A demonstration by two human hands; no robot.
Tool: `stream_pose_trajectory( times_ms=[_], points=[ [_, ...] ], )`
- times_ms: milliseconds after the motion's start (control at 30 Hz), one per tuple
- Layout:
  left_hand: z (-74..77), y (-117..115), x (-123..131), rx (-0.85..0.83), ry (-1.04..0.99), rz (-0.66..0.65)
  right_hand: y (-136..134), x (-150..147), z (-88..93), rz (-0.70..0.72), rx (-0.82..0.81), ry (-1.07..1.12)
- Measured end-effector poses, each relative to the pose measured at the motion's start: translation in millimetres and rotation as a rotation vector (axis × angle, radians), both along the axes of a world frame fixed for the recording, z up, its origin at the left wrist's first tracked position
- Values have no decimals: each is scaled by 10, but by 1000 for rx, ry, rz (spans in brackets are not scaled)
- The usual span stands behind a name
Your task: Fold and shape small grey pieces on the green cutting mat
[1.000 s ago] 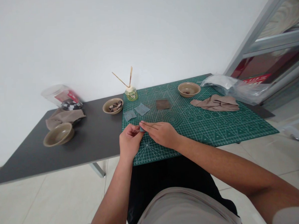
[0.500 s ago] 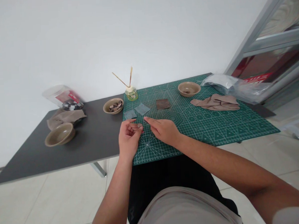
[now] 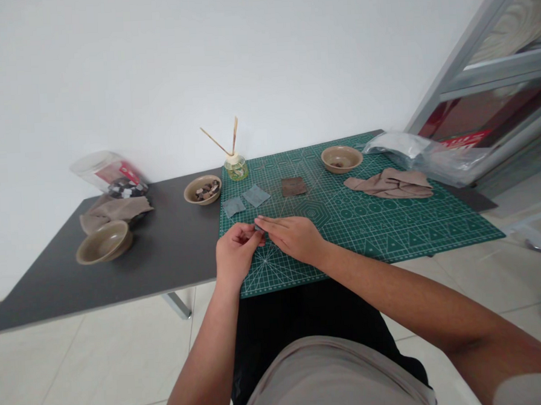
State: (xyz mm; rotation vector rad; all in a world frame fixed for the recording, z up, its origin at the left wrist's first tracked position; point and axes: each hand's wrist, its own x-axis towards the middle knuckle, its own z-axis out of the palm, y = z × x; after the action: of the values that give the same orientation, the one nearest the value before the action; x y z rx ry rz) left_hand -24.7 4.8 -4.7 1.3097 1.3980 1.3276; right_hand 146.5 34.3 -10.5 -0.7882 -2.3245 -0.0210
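My left hand (image 3: 235,254) is pinched shut on a small grey-blue piece (image 3: 257,228) above the near left part of the green cutting mat (image 3: 389,220). My right hand (image 3: 293,237) lies beside it, fingers stretched out flat, its fingertips touching that piece. Two grey-blue squares (image 3: 245,201) and a brown square (image 3: 294,187) lie on the mat just beyond my hands.
On the dark table (image 3: 164,256) stand a bowl of small pieces (image 3: 202,190), an empty tan bowl (image 3: 103,242), a tipped plastic jar (image 3: 110,174) and a cloth (image 3: 114,210). The mat holds a reed diffuser (image 3: 235,167), another bowl (image 3: 341,159), a beige cloth (image 3: 390,184) and a plastic bag (image 3: 413,146).
Half a second ago my hands were slightly apart with the left palm turned up; now they have come together again around the small piece. Nothing else moved.
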Motion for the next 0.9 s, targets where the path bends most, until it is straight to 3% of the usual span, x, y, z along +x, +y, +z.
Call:
stream_pose_trajectory(
  times_ms=[233,500,700,900],
  points=[
    [30,-12,-5,55,7,-31,10,-12,-36,99,86,-56],
    [11,-18,8,24,-82,-20,8,13,20,-66,71,-55],
    [25,-18,19,-13,-41,-38,38,9,-23,79,59,-51],
    [12,-7,12,-29,-153,-53,51,1,-27,65,37,42]
  ],
)
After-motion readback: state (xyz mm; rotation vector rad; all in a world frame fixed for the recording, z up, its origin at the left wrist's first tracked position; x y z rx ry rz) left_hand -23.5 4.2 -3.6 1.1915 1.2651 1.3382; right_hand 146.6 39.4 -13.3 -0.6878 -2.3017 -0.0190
